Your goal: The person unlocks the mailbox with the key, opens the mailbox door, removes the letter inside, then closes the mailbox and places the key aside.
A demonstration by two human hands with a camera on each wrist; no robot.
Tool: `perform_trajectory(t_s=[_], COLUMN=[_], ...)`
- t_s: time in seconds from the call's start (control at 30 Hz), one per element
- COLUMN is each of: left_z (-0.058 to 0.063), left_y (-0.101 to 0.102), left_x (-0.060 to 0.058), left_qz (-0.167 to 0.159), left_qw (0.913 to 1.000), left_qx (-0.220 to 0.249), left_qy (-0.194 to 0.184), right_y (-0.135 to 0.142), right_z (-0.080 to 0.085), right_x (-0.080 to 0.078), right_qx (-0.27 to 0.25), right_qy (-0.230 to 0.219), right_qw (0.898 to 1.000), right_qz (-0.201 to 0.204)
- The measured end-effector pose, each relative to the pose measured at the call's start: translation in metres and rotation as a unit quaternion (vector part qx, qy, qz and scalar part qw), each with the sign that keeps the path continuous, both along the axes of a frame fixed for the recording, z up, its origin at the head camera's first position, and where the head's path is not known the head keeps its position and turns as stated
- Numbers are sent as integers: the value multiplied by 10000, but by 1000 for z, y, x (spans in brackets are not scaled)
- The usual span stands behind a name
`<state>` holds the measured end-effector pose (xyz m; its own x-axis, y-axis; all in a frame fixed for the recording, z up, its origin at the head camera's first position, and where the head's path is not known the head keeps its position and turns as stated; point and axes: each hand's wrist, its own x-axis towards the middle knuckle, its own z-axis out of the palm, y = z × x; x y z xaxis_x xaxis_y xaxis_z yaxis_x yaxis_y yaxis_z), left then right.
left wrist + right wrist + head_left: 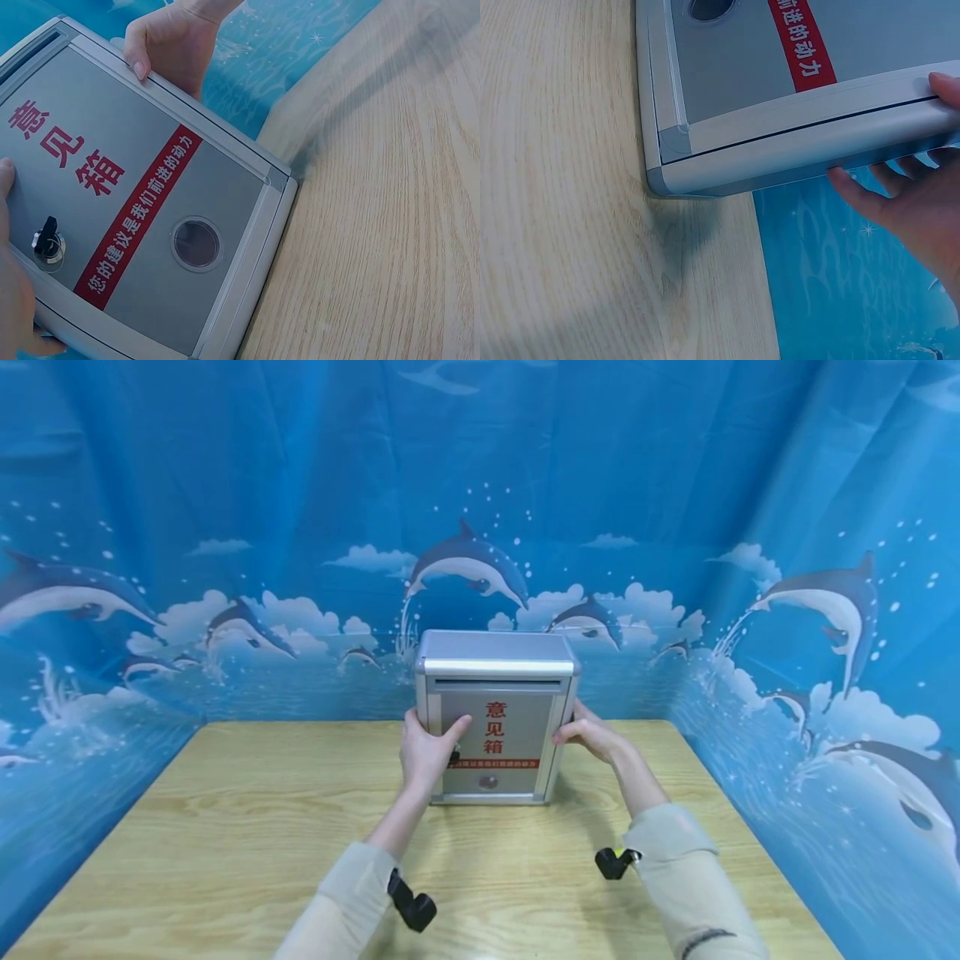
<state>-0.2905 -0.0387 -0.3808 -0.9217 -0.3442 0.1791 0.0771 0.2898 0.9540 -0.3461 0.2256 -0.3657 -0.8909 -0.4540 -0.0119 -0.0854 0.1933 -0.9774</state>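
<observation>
A silver metal suggestion box stands on the table, its front turned towards me. Red characters and a red strip mark the front panel, with a slot near the top and a round window low down. A small lock with a dark key sits at the panel's left side. My left hand grips the left side, thumb lying across the front and fingers partly hidden. On the opposite side my right hand holds the edge, thumb at the front frame and fingers against the side wall.
The light wooden table extends in front of and to both sides of the box. A blue dolphin-print curtain hangs behind it and along both sides. A black camera mount juts from the left sleeve, another from the right.
</observation>
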Motion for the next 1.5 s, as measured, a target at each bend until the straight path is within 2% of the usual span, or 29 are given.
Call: perform_trajectory(t_s=[0.4,0.57,0.73,0.9,1.03,1.17,1.27,1.33,1.4,1.5], left_z=[3,5,9,17,29,45,59,68,78,92], left_y=[-4,-11,-21,-32,-40,-49,-55,-59,-61,-63], left_x=[1,3,3,1,-2,-3,-4,-5,-5,-4], left_qz=[-247,-334,-519,-686,-770,-805,-853,-917,-1019,-1210], left_qw=[9995,9993,9980,9943,9885,9811,9718,9640,9554,9408], left_qx=[-63,-171,-318,-467,-576,-820,-1214,-1491,-1789,-2312], left_qy=[-200,-44,166,663,1170,1559,1833,2000,2118,2166], right_y=[0,2,2,1,-1,-4,-5,-6,-8,-13], right_z=[-6,-8,-11,-21,-26,-27,-28,-28,-27,-26], right_x=[2,10,24,35,43,51,55,59,62,67], right_qx=[6,213,672,1078,1492,1916,2196,2286,2322,2348], right_qy=[217,389,797,1452,2005,2421,2713,2883,3005,3107], right_qw=[9997,9986,9929,9778,9564,9294,9088,9002,8954,8953], right_qz=[-113,-292,-566,-1057,-1507,-2023,-2286,-2329,-2325,-2163])
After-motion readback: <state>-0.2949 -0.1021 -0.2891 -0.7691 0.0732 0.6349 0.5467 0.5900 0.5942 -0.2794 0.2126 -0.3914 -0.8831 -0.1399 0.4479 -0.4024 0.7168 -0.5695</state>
